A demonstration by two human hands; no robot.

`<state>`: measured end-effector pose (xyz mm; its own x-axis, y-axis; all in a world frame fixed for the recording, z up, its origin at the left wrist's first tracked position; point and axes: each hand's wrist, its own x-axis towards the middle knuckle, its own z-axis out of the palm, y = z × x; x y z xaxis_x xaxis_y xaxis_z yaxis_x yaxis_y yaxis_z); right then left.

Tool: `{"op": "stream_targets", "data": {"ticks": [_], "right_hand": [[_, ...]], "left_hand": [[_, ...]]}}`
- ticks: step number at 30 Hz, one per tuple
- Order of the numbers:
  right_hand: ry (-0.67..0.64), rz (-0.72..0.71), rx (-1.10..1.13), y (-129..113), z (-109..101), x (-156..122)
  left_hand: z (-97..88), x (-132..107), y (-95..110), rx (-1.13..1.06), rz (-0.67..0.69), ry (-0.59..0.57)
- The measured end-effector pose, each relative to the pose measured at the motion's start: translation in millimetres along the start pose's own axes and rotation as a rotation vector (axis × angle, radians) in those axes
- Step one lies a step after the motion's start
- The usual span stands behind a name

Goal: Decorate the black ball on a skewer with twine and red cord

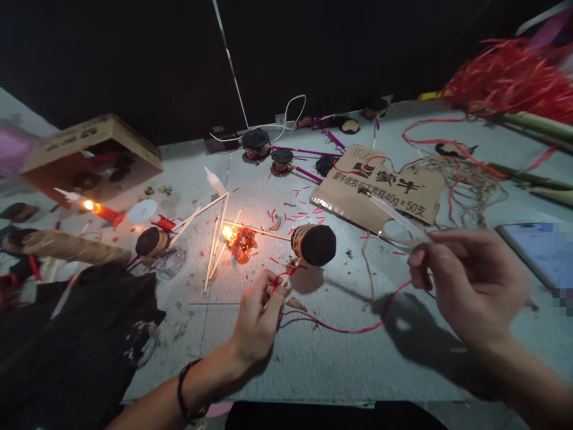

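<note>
My left hand (257, 313) is closed in a pinch on a thin wooden stick whose top carries a dark round head (314, 243) wrapped with tan twine. A red string (349, 328) is tied near the head and trails across the table to my right hand (465, 280). That hand is closed around the string's end and a clear glue stick (394, 216) that points up and left. A small burning candle stub (239, 240) sits just left of the dark head.
A second lit red candle (101, 210) stands at left by an open cardboard box (92, 156). Bare wooden sticks (215, 239) lie beside the flame. A printed cardboard sheet (380, 188), twine, red raffia (510, 77) and a phone (539, 248) lie right. Black cloth (80, 334) covers the near left.
</note>
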<state>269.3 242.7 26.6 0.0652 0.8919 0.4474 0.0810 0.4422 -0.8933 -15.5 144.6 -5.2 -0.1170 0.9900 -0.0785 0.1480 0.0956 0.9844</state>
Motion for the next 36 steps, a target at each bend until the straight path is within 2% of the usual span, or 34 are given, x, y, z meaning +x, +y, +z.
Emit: {"op": "stream_targets", "data": {"ticks": [5,10,13,20,25,31,36], "right_hand": [[-0.071,-0.157,-0.039,6.7,-5.5,-13.5],[-0.286,-0.367,-0.178,3.3,-8.2,-9.4],[-0.405,-0.4,-0.16,0.3,-6.2,-6.7],[-0.578,-0.448,-0.254,1.7,-0.8,-13.4],[-0.63,-0.446,-0.309,6.0,0.1,-17.9],[-0.626,-0.465,-0.308,8.3,-2.5,-21.1],[-0.656,-0.516,-0.358,7.8,-2.6,-21.6]], "left_hand": [[-0.5,4.4,7.4,0.085,0.081,0.053],[-1.8,4.5,7.0,0.167,0.132,0.078],[-2.9,3.5,2.5,0.165,0.145,0.086],[-4.8,3.3,0.1,0.212,0.187,0.093],[-3.2,2.9,5.1,0.167,0.114,0.084],[-0.9,3.1,5.3,0.085,0.002,0.075],[0.9,3.3,6.0,0.097,0.001,0.083]]}}
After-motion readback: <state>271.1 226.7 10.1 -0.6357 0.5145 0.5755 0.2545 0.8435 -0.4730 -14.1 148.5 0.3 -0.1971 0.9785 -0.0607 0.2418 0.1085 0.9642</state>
